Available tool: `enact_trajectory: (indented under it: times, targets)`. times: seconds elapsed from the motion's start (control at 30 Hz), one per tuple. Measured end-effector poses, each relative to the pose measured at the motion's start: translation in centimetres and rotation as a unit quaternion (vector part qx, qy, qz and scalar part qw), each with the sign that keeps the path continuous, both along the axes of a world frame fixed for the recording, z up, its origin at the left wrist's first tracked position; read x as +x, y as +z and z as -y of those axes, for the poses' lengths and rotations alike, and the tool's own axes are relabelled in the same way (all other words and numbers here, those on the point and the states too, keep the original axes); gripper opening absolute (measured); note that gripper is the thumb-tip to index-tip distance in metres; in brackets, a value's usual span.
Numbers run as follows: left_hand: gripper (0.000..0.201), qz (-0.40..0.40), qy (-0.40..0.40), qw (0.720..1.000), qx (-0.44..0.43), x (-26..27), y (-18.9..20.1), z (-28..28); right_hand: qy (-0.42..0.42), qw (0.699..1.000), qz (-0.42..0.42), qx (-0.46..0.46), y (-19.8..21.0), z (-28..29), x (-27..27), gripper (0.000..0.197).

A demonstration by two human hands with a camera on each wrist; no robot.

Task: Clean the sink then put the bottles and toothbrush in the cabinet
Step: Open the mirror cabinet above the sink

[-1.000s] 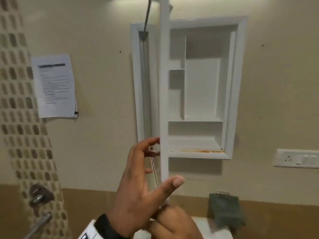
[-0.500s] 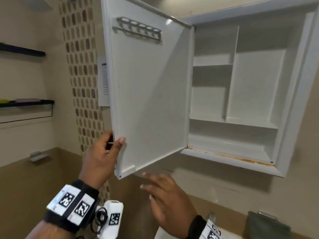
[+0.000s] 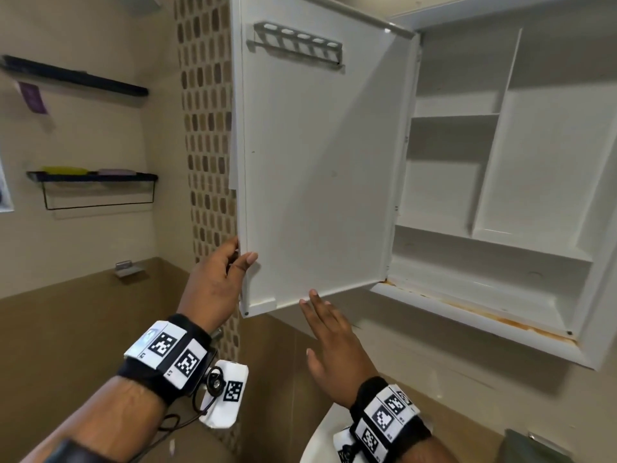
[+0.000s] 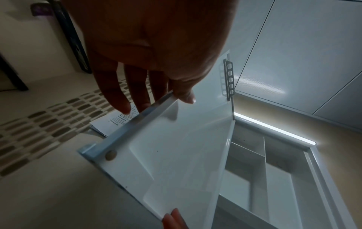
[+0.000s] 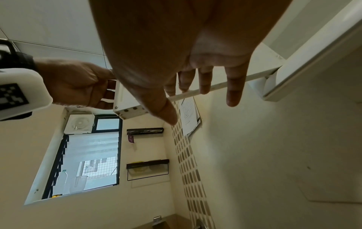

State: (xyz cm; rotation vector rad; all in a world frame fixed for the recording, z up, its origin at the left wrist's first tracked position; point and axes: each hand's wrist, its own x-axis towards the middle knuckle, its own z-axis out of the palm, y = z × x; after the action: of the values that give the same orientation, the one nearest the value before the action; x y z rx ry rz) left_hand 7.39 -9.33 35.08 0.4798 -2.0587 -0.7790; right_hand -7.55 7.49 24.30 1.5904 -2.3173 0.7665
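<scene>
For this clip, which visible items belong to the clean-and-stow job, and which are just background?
Job:
cabinet, shelves bare
cabinet door, swung open, left hand holding its free edge
toothbrush rack on the door's inner face
right hand, fingers straight, below the door
sink rim

Background:
wall shelves
printed notice
window

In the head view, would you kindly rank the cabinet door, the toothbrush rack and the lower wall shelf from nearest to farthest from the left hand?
1. Cabinet door: the left hand grips its free edge near the bottom corner.
2. Lower wall shelf: up and to the left, on the side wall.
3. Toothbrush rack: high on the door's inner face, top of frame.
</scene>
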Motion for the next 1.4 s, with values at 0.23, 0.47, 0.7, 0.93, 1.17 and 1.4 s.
enact_trajectory:
  times: [0.23, 0.47, 0.7, 0.93, 1.17, 1.4]
  targets:
    - [0.023, 0.011, 0.014, 1.0, -0.009, 0.8, -2.9, 0.4, 0.034, 0.999, 0.007, 0.009, -1.5, -0.7, 0.1, 0.084]
    - [0.038, 0.027, 0.001, 1.0, -0.007, 5.2, -9.6, -0.6, 0.069, 0.997, 0.031, 0.025, -7.7, 0.8, 1.1, 0.075]
    - [0.025, 0.16, 0.071, 0.979, 0.107, 15.6, -22.6, 1.2, 0.088, 0.978, 0.156, 0.109, -17.7, 2.0, 5.8, 0.062]
    - [0.02, 0.348, 0.204, 0.884, 0.235, 29.8, -35.6, 4.2, 0.094, 0.939, 0.255, 0.212, -22.1, 4.4, 10.4, 0.053]
    - [0.016, 0.368, 0.246, 0.846, 0.297, 36.3, -40.0, 8.6, 0.054, 0.897, 0.362, 0.248, -24.3, 11.4, 13.9, 0.042]
    - [0.013, 0.352, 0.245, 0.84, 0.331, 39.6, -41.4, 12.8, -0.023, 0.892, 0.373, 0.252, -27.7, 18.2, 16.4, 0.024]
